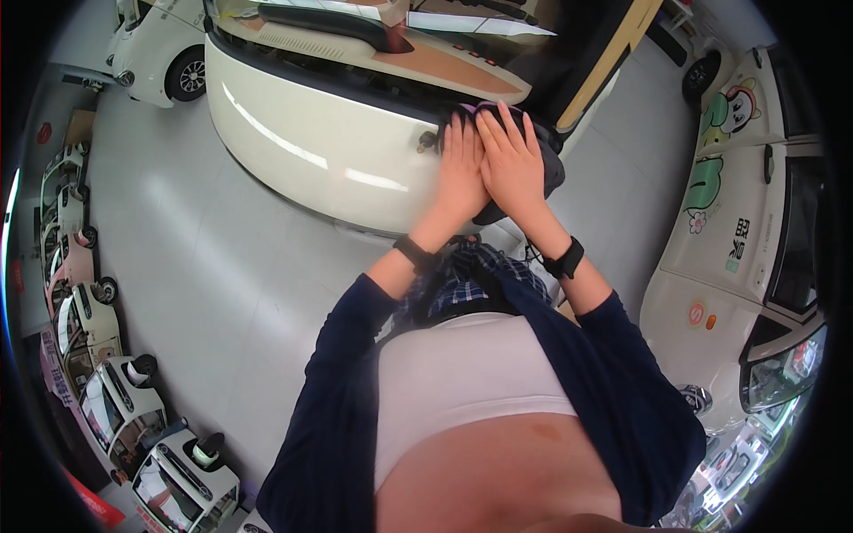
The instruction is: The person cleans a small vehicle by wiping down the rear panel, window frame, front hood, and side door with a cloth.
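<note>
Fabric [553, 171] — dark, beneath left grip [463, 167], beneath right grip [513, 160]

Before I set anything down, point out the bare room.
Bare grey floor spreads left, between the cream vehicle and the row of small vehicles. At right, a narrower strip borders the decorated white car. Crowded: the cream vehicle's corner, where left hand and right hand lie on a dark bundle.

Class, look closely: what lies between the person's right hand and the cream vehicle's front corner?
In the head view, a dark, soft-looking item lies between the right hand and the cream vehicle.
</note>
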A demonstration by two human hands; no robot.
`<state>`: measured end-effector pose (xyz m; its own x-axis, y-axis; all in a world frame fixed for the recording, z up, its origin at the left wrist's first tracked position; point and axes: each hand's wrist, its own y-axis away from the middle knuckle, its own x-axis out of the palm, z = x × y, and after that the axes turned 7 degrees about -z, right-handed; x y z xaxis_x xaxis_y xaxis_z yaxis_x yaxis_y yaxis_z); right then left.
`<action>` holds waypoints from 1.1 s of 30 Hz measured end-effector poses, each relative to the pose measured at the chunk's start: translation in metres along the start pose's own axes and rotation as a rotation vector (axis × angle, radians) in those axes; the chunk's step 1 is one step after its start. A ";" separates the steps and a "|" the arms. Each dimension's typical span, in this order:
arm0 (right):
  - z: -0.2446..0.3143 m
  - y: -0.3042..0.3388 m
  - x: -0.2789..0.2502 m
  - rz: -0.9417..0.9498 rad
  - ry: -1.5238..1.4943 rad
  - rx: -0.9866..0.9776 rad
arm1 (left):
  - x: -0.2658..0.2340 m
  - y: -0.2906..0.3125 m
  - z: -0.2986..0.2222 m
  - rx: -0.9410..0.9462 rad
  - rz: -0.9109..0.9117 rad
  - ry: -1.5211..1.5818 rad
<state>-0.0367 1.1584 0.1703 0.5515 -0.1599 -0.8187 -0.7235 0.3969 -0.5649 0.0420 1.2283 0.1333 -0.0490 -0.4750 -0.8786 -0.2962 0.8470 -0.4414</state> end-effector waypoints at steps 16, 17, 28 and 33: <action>0.045 0.082 0.009 0.282 -0.138 -0.024 | 0.017 0.110 0.023 0.008 -0.071 0.220; 0.049 0.080 0.012 0.291 -0.140 -0.044 | 0.016 0.114 0.028 0.015 -0.063 0.181; 0.101 0.041 0.051 0.395 -0.063 -0.100 | 0.002 0.132 0.104 0.036 0.072 -0.054; 0.120 0.031 0.084 0.400 -0.072 -0.110 | 0.016 0.150 0.141 -0.039 0.064 -0.089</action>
<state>0.0367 1.2656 0.0961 0.2425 0.0526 -0.9687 -0.9244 0.3156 -0.2143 0.1315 1.3812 0.0277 0.0154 -0.3958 -0.9182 -0.3318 0.8642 -0.3782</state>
